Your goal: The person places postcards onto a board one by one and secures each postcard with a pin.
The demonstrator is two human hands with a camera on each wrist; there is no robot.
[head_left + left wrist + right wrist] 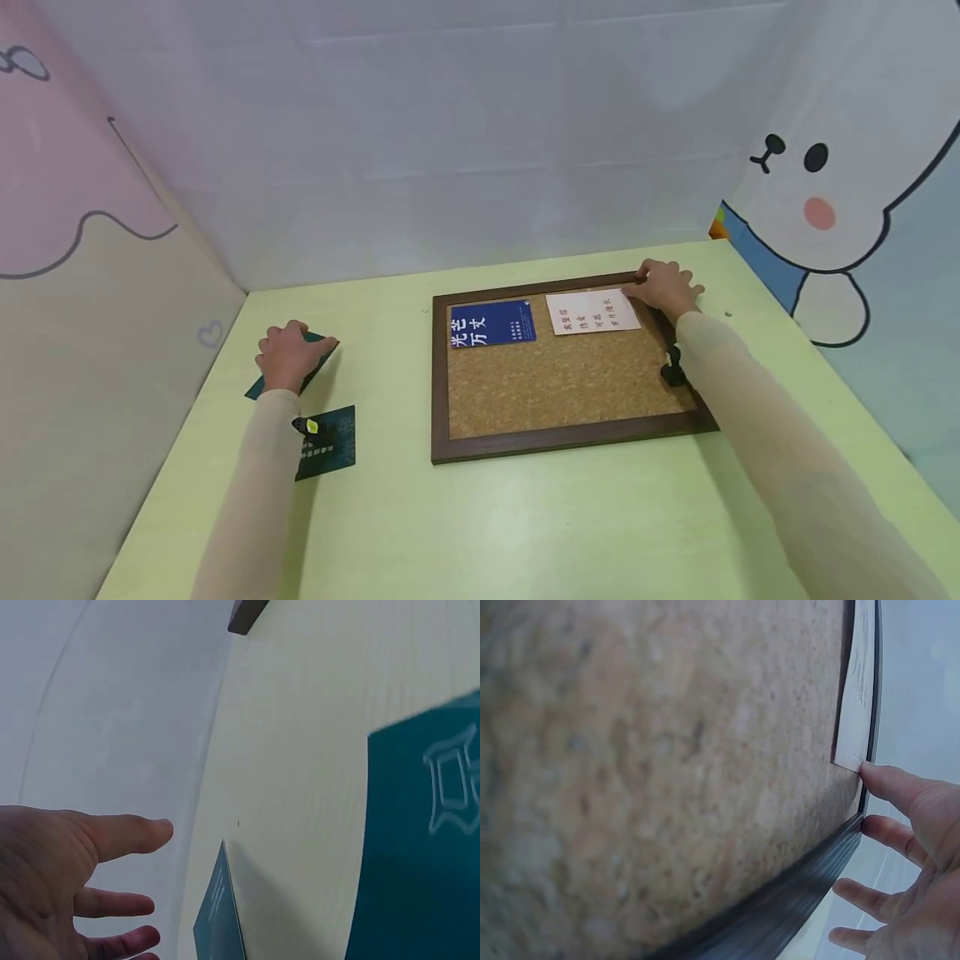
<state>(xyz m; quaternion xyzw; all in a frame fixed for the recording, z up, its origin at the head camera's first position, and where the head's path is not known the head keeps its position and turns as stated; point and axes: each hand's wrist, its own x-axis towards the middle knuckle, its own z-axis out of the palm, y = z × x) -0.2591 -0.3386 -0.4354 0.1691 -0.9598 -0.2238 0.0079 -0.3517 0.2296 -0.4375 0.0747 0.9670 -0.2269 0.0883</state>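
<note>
My left hand (288, 354) is over a dark teal card (257, 387) on the left of the table, hiding its middle. In the left wrist view that card (217, 919) slants up from the tabletop, and the thumb and fingers are spread beside it. A second teal card (336, 446) with pale writing lies nearer, partly behind the left wrist. At the far right corner of a framed cork board (562, 387), my right hand (666, 287) touches the corner of a white card (592, 312) with its thumb. Its other fingers spread by the dark frame (795, 900).
A blue card (510, 325) with white characters lies at the board's upper left, beside the white one. The pale table (517, 525) runs back to a white sheet wall (450, 167). Patterned curtains (862, 208) border the right side. A dark wrist camera (673, 371) overhangs the board.
</note>
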